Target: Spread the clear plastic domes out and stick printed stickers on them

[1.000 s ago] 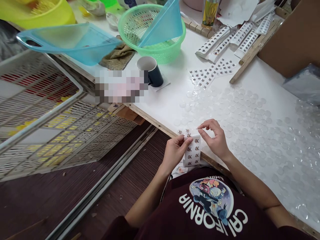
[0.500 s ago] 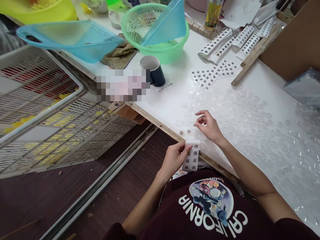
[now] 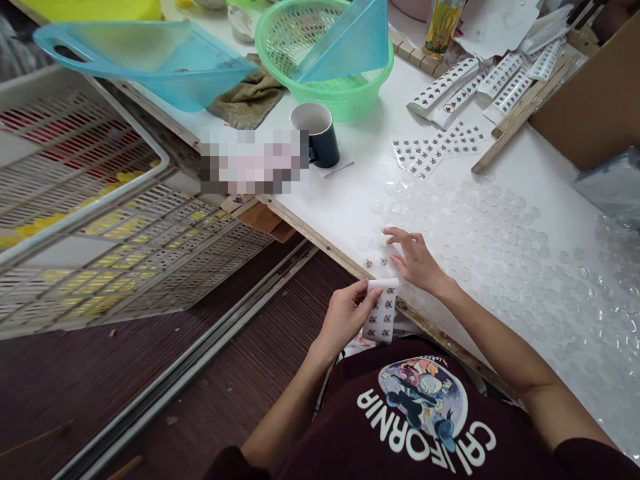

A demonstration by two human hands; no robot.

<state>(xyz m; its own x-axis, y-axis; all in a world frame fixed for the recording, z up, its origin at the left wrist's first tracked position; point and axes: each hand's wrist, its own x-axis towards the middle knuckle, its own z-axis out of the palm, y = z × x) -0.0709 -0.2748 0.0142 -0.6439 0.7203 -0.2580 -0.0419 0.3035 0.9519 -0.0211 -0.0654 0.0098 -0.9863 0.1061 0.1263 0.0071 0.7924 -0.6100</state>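
Green plastic mesh basket [image 3: 325,67] stands at the far side of our white tabletop [image 3: 350,193], with a translucent blue plastic scoop [image 3: 350,40] leaning inside it. Just near it sits a dark blue mug with a white inside [image 3: 317,133]; we cannot tell how full it is. A second, wider blue plastic tray [image 3: 150,60] juts out over the tabletop's far left edge.

Our left hand [image 3: 345,313] pinches a small white sheet of printed stickers [image 3: 381,313] between thumb and fingers, off the tabletop, just near its wooden edge strip [image 3: 320,243]. Our right hand [image 3: 415,260] lies loose with fingers stretched, its tips resting on the clear round plastic discs [image 3: 490,227] that spread rightward across the tabletop. We see nothing gripped in it.

Left of the edge strip, dark wooden floor [image 3: 225,373] lies open as far as the white slatted plastic crates [image 3: 75,200].
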